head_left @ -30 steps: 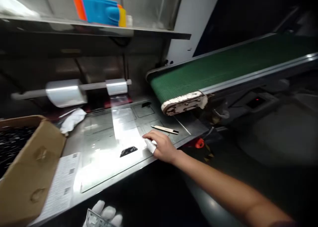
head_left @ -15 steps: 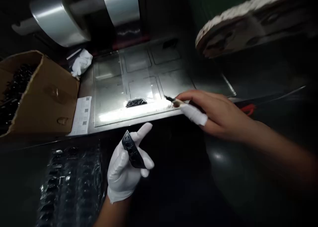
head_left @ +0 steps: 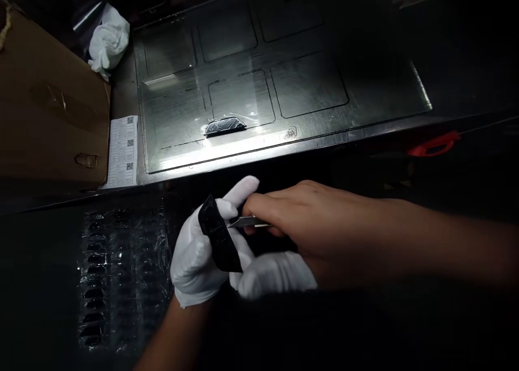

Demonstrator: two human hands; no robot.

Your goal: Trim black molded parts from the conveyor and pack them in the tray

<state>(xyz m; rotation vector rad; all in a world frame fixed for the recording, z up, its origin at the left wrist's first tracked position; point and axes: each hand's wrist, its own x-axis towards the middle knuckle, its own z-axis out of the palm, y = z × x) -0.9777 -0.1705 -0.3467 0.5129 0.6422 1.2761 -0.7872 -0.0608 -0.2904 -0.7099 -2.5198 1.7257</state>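
Observation:
White-gloved, my left hand (head_left: 198, 257) holds a black plastic part (head_left: 219, 236), long with slanted ends, tilted between thumb and fingers. My right hand (head_left: 292, 219) is bare apart from a white cover on the thumb (head_left: 279, 273). It grips a small knife (head_left: 245, 222) whose pointed blade meets or nearly meets the right edge of the part; contact cannot be made out. Above the hands, a similar black part (head_left: 225, 126) lies on the clear sheet (head_left: 308, 84) over the metal table.
At left stands a cardboard box (head_left: 52, 100), with printed labels (head_left: 122, 152) and a crumpled white glove (head_left: 109, 38) beside it. Below lies a clear plastic tray (head_left: 121, 279) of black parts. Red handles (head_left: 433, 144) show under the table's front edge (head_left: 243, 163).
My right hand has come down and left from the table with the knife, up to the part in my left hand. The view has tilted lower.

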